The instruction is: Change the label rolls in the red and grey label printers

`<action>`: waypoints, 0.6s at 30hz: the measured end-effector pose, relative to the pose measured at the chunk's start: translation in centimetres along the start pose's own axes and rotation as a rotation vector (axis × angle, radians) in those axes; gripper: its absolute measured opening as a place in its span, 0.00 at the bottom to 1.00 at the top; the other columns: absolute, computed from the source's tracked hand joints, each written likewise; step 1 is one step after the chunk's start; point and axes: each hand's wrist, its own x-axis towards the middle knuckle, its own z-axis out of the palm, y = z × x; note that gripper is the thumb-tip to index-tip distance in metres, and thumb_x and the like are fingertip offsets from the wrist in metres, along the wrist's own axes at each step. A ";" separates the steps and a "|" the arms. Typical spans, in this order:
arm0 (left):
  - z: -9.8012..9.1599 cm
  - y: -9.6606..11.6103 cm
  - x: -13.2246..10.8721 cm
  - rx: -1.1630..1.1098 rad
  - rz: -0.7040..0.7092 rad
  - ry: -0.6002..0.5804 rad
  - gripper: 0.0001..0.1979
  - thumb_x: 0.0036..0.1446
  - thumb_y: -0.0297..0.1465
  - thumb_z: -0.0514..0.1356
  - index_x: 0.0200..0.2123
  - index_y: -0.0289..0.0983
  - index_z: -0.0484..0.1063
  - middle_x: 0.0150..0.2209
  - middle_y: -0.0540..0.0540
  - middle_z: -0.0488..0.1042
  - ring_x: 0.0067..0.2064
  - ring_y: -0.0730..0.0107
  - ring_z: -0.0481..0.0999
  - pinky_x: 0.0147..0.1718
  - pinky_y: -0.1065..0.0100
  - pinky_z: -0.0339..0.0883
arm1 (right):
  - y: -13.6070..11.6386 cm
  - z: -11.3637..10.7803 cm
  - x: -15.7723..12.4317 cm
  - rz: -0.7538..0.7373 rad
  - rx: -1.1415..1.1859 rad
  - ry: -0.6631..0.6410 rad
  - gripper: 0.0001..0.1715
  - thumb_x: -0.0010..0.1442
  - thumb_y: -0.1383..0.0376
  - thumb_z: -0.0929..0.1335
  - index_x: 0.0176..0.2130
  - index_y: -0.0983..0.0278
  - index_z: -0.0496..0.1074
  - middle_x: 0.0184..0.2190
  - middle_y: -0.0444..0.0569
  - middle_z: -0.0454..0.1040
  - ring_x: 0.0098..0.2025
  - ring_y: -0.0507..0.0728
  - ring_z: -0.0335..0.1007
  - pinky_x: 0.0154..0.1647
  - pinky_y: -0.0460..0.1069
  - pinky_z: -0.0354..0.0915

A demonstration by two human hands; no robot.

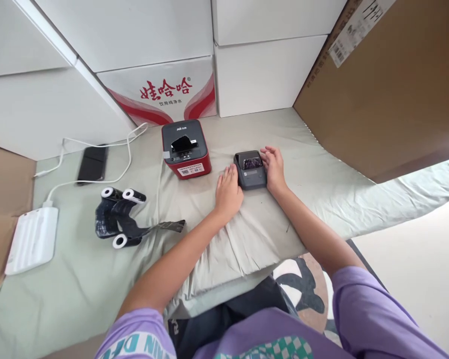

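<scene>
A small dark grey portable printer (pixel 252 180) sits on the cloth-covered surface, with a piece of shiny black paper showing at its top. My left hand (pixel 229 190) is against its left side, fingers pointing forward and close together. On the opposite side, my right hand (pixel 274 168) rests with its fingers slightly curved along the right edge. The printer is held between both hands. Left of it stands a bigger red and black receipt printer (pixel 187 149), a black strip of paper sticking out of its top slot.
Several black paper rolls (pixel 121 209) lie partly unwound at left. Beyond them are a black phone (pixel 93 164), a white power bank (pixel 33 239) and a white cable (pixel 129 154). White boxes (pixel 269 75) line the back; a large brown carton (pixel 389 94) stands at right. The surface's front edge (pixel 243 279) is near my body.
</scene>
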 end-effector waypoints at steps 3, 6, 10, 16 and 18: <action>-0.2 0.3 0.1 0.047 -0.009 -0.019 0.38 0.61 0.18 0.48 0.75 0.26 0.55 0.76 0.34 0.57 0.79 0.55 0.53 0.78 0.47 0.46 | 1.4 -0.2 0.0 -0.039 -0.067 -0.092 0.24 0.63 0.50 0.68 0.54 0.57 0.66 0.59 0.54 0.76 0.63 0.61 0.72 0.70 0.60 0.64; -0.6 0.3 0.2 0.051 -0.016 -0.023 0.38 0.61 0.17 0.48 0.75 0.27 0.55 0.76 0.35 0.57 0.78 0.57 0.55 0.78 0.49 0.46 | 1.3 -0.5 -0.6 -0.082 -0.129 -0.126 0.29 0.63 0.46 0.67 0.57 0.57 0.64 0.61 0.56 0.75 0.67 0.62 0.69 0.73 0.60 0.60; -1.2 0.1 0.4 0.063 -0.030 -0.028 0.38 0.61 0.17 0.48 0.75 0.32 0.59 0.75 0.39 0.59 0.78 0.58 0.56 0.78 0.48 0.47 | 0.9 -0.6 -0.8 -0.046 -0.141 -0.139 0.33 0.64 0.44 0.67 0.61 0.56 0.61 0.64 0.55 0.73 0.68 0.62 0.68 0.73 0.61 0.60; -2.0 0.0 0.6 0.172 -0.008 -0.066 0.37 0.62 0.16 0.47 0.74 0.31 0.61 0.74 0.40 0.62 0.77 0.57 0.58 0.78 0.45 0.44 | 0.8 -0.6 -0.7 -0.020 -0.204 -0.146 0.33 0.67 0.46 0.64 0.65 0.55 0.58 0.63 0.54 0.75 0.65 0.61 0.71 0.72 0.61 0.60; -2.0 0.1 0.5 0.203 -0.003 -0.061 0.36 0.62 0.16 0.47 0.74 0.31 0.61 0.73 0.40 0.64 0.77 0.57 0.59 0.78 0.46 0.44 | 1.1 -0.7 -0.5 -0.027 -0.226 -0.153 0.33 0.68 0.46 0.63 0.66 0.55 0.57 0.63 0.53 0.75 0.65 0.61 0.71 0.71 0.60 0.61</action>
